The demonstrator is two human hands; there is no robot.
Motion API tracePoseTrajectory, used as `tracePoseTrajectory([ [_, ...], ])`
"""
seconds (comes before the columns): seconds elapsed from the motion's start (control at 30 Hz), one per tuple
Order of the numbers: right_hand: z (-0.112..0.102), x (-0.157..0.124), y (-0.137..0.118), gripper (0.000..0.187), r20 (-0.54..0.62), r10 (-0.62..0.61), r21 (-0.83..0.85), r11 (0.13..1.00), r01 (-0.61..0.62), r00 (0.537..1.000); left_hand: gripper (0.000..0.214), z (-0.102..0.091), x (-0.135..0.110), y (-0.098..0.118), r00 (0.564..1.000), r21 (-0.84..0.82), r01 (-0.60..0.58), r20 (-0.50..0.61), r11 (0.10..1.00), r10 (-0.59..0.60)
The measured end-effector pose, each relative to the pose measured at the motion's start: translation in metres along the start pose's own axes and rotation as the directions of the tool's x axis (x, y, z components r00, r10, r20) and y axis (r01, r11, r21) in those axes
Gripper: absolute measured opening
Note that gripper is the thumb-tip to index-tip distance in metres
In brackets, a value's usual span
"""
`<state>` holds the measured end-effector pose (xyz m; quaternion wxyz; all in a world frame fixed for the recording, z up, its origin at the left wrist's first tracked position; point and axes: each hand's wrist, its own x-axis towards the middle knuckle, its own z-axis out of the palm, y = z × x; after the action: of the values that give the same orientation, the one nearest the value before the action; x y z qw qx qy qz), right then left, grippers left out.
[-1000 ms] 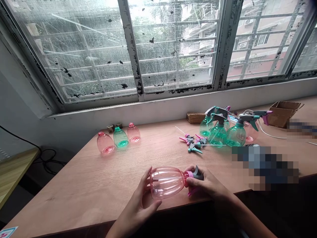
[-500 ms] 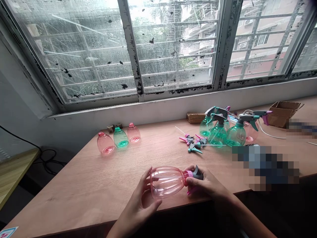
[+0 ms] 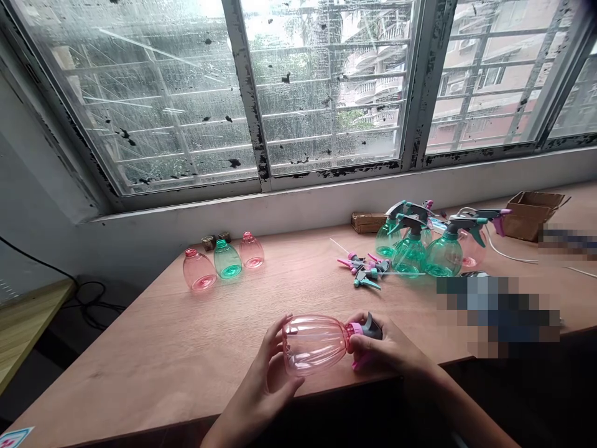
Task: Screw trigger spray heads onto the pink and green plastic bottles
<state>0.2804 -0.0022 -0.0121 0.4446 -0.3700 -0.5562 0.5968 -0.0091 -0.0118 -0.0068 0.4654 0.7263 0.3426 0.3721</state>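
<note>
A clear pink spray bottle (image 3: 314, 342) lies on its side just above the wooden table's (image 3: 186, 336) front edge. My left hand (image 3: 265, 379) cups its rounded base, fingers curled around it. My right hand (image 3: 389, 351) is closed around the grey and pink trigger head (image 3: 368, 328) at the bottle's neck. Both hands hold the bottle between them.
Two pink and one green headless bottles (image 3: 226, 259) stand at the back left. Several green and pink bottles with trigger heads (image 3: 420, 246) cluster at the back right, loose trigger heads (image 3: 366, 269) beside them. A cardboard box (image 3: 532, 213) and a small brown box (image 3: 368, 221) sit near the wall.
My right hand's fingers have shifted slightly on the trigger head and collar. The bottle has stayed almost where it was.
</note>
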Motion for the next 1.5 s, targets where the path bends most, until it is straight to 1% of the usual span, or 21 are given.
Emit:
tracePoseTrajectory([
  [0.1,-0.002,0.000,0.003,0.040,0.004,0.001,-0.008,1.000,-0.001,1.000,0.094,-0.001,0.000,-0.004,0.999,-0.040,0.027,-0.023,0.999,-0.028],
  [0.2,-0.003,0.002,0.006,0.040,0.014,-0.011,-0.017,1.000,0.011,1.000,0.088,-0.002,-0.001,-0.004,0.998,-0.068,0.065,-0.002,0.996,-0.065],
  [0.33,-0.004,0.002,0.007,0.038,0.022,-0.014,-0.032,0.999,0.015,1.000,0.079,-0.001,-0.001,-0.001,0.997,-0.047,0.079,-0.018,0.996,-0.079],
  [0.4,-0.004,0.001,0.005,0.039,0.020,-0.012,-0.039,0.999,0.013,1.000,0.081,-0.001,-0.001,-0.002,0.997,-0.051,0.077,-0.018,0.996,-0.078],
  [0.53,-0.003,0.000,0.002,0.039,0.015,-0.005,-0.052,0.999,0.006,1.000,0.098,-0.002,-0.002,-0.003,0.994,-0.041,0.113,-0.008,0.993,-0.113],
  [0.57,-0.003,-0.001,0.001,0.039,0.018,-0.006,-0.055,0.998,0.007,1.000,0.098,-0.002,-0.002,-0.003,0.992,-0.048,0.129,-0.002,0.991,-0.129],
  [0.67,-0.002,-0.001,-0.001,0.039,0.023,-0.010,-0.067,0.998,0.012,1.000,0.088,-0.003,-0.002,0.000,0.988,-0.052,0.157,0.011,0.986,-0.157],
  [0.77,-0.002,-0.001,-0.001,0.040,0.021,-0.007,-0.059,0.998,0.009,1.000,0.083,-0.001,-0.001,0.003,0.991,-0.010,0.137,-0.001,0.990,-0.137],
  [0.9,-0.004,0.001,0.004,0.039,0.032,-0.009,-0.039,0.999,0.010,0.999,0.082,0.001,0.000,0.000,0.997,0.054,0.065,-0.055,0.996,-0.062],
  [0.97,-0.005,0.002,0.007,0.038,0.032,-0.024,-0.041,0.999,0.026,0.999,0.081,0.001,-0.001,-0.003,0.998,0.083,0.048,-0.044,0.995,-0.045],
  [1.03,-0.005,0.002,0.008,0.037,0.032,-0.030,-0.042,0.999,0.031,0.999,0.086,0.000,-0.001,-0.004,0.998,0.091,0.060,-0.014,0.994,-0.059],
  [1.1,-0.004,0.001,0.006,0.037,0.038,-0.018,-0.032,0.999,0.020,0.999,0.092,-0.001,-0.002,-0.004,0.997,0.080,0.077,-0.007,0.994,-0.077],
  [1.13,-0.003,0.001,0.004,0.037,0.042,-0.012,-0.023,1.000,0.013,0.999,0.092,-0.002,-0.002,-0.003,0.997,0.067,0.081,-0.010,0.994,-0.080],
  [1.27,0.000,-0.001,0.000,0.037,0.041,-0.006,-0.010,1.000,0.007,0.999,0.080,-0.002,-0.001,0.001,0.996,0.024,0.095,0.001,0.995,-0.095],
  [1.5,-0.003,-0.001,0.002,0.038,0.035,-0.006,-0.027,1.000,0.007,0.999,0.083,0.000,0.000,-0.007,0.996,0.016,0.085,-0.035,0.996,-0.084],
])
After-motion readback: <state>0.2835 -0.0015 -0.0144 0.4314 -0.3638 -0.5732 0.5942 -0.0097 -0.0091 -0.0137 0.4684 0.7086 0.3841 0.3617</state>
